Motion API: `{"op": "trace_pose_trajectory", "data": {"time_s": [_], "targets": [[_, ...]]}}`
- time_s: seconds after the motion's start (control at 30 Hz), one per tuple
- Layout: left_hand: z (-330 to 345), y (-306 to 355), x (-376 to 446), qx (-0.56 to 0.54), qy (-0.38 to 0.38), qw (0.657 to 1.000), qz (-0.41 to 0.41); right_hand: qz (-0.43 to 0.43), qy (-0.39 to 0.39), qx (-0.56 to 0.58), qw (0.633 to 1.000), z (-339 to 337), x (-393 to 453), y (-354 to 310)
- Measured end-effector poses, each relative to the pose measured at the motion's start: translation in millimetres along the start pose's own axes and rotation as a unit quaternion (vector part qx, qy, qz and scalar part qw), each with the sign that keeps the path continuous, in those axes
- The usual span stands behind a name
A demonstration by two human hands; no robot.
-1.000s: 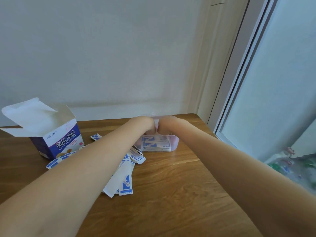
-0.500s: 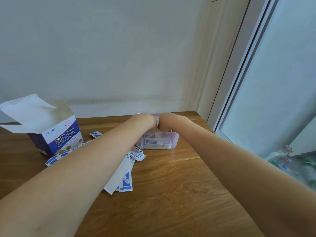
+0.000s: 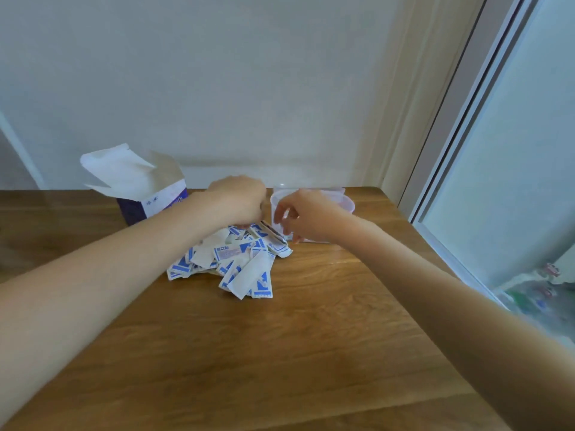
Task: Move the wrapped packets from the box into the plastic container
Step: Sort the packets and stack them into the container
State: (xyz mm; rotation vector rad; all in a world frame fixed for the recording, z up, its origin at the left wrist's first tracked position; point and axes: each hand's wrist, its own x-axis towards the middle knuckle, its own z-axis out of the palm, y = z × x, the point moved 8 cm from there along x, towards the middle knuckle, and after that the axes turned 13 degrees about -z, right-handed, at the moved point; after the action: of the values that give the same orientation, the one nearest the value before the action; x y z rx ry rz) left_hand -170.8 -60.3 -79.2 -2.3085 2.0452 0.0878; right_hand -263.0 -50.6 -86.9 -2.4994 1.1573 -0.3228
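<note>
A pile of white and blue wrapped packets (image 3: 236,262) lies on the wooden table in front of the open purple and white box (image 3: 152,202). The clear plastic container (image 3: 346,203) stands to the right of the pile, by the wall. My left hand (image 3: 239,202) is curled knuckles-up over the far top of the pile, its fingertips closed on packets there. My right hand (image 3: 306,217) hovers in front of the container's near wall with fingers spread and nothing in them. What the container holds is hidden behind this hand.
The box's white flaps (image 3: 121,169) stand open at the back left. The wall runs right behind box and container. A sliding window frame (image 3: 448,169) borders the table's right edge. Bare wooden tabletop (image 3: 280,353) stretches toward me.
Both hands have come out of the container. The left hand moved left and down onto the pile; the right hand drew back to the container's front and opened.
</note>
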Motion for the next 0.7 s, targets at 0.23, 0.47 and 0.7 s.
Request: {"op": "trace_pose_trajectory", "data": {"time_s": [0.23,0.47,0.7], "targets": [[52,-24,-34,-0.040,-0.074,0.996,0.031,-0.016,-0.189,-0.017,0.982,78,-19,-22],[76,-25,-52,-0.110,-0.128,0.985,0.035,-0.047,-0.188,-0.037,0.980,87,-24,-26],[73,-21,-50,-0.149,-0.101,0.984,0.012,-0.013,-0.025,0.146,0.989,62,-35,1]]}}
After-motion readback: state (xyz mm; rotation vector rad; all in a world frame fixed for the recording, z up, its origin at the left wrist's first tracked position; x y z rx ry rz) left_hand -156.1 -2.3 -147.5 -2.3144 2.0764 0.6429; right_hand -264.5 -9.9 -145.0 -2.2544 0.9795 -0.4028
